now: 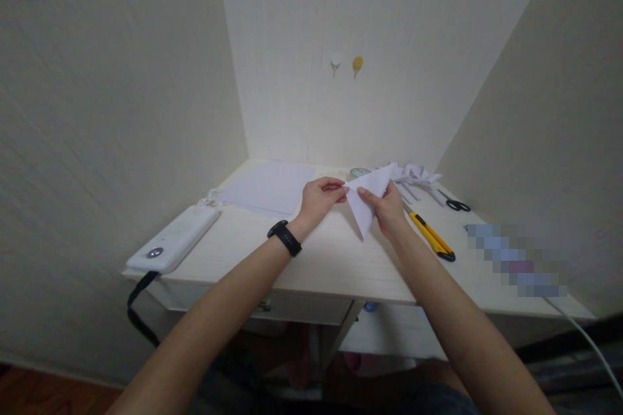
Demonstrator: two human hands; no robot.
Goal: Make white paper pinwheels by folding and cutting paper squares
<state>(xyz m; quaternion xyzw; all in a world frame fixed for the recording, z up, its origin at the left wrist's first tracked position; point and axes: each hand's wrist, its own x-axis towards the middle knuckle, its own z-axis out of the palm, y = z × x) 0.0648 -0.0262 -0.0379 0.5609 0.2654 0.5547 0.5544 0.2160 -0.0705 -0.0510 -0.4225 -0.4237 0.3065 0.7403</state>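
A white sheet of paper (363, 211), folded into a triangle, is held up above the desk between both hands. My left hand (324, 198) pinches its left corner between thumb and fingers. On the paper's right side, my right hand (384, 204) grips it with the thumb on the near face and the fingers behind, mostly hidden. One point of the triangle hangs down toward the desktop. A black watch (285, 237) is on my left wrist.
White sheets (267, 187) lie at the back left, near a white device (175, 240) with a black strap. To the right are a yellow utility knife (432, 235), black scissors (457, 205), crumpled paper strips (418, 175) and a blurred-out object (516, 262) with a cable.
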